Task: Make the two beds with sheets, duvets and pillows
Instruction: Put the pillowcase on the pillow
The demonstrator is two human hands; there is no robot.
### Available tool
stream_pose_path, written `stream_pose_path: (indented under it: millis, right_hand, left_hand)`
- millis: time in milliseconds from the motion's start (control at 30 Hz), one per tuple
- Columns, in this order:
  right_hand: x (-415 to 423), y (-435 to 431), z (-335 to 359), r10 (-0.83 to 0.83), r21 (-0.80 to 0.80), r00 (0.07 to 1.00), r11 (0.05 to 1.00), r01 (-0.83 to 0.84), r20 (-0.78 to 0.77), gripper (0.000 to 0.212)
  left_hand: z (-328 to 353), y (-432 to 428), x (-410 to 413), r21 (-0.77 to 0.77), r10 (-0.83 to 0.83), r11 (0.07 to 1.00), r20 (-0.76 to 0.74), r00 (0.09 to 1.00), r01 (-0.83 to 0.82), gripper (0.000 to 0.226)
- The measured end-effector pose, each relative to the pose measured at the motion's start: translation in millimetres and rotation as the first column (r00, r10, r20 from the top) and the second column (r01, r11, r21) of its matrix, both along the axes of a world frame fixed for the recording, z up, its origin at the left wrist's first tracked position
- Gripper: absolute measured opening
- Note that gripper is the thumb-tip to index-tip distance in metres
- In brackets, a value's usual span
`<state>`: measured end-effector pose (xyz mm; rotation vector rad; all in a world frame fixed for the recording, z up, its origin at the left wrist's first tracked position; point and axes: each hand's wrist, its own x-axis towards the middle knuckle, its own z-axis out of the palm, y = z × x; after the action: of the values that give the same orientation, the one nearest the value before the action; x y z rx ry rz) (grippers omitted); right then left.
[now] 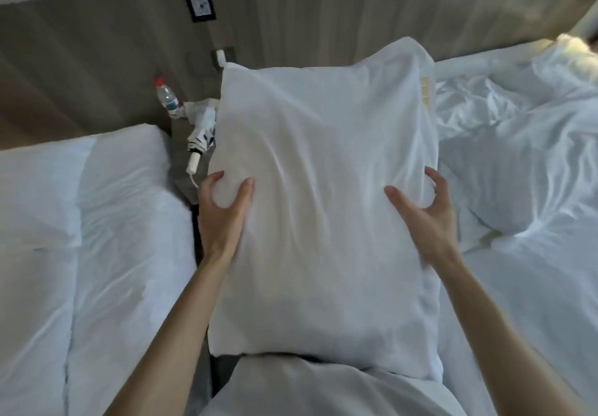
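Between beds (106, 228) — pillow (323, 189) lengthwise toward wall (97, 59)

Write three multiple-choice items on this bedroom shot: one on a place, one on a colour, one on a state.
1. Where does the water bottle stand?
A. on the left bed
B. on the nightstand
C. on the floor

2. What colour is the bottle's cap?
A. red
B. blue
C. green

3. What is the state of the pillow?
A. lying on a bed
B. propped against the wall
C. gripped by both hands

Answers:
1 B: the bottle stands upright on the dark nightstand, near the folded umbrella.
2 A: the cap is plainly red.
3 C: the left hand and right hand curl into its sides.
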<state>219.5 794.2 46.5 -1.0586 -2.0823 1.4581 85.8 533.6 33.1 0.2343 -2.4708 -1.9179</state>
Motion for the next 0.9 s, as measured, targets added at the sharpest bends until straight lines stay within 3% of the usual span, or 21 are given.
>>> stream_pose_path:
  millis: [233, 433, 667, 900]
  right_hand:
    - [67, 70, 2, -0.289, -0.005, 0.957, 0.957, 0.289, 0.023, 0.072]
    - [73, 96, -7, -0.471, 0.013, 0.882, 0.882, 0.471, 0.010, 0.070]
    - [43, 126, -4, -0.659, 0.028, 0.751, 0.751, 0.660, -0.031, 0.066]
    - [30, 186, 24, -0.733, 0.075, 0.677, 0.673, 0.736, -0.065, 0.066]
  left_hand:
    - [0, 113, 3, 0.009, -0.300, 0.954, -0.020, 0.954, 0.301, 0.046]
    - [-6, 185, -33, 0.004, -0.493, 0.870, -0.012, 0.870, 0.493, 0.050]
    - [8, 268, -94, -0.012, -0.645, 0.765, -0.027, 0.764, 0.644, 0.049]
    - [34, 363, -117, -0.045, -0.701, 0.713, -0.071, 0.710, 0.700, 0.047]
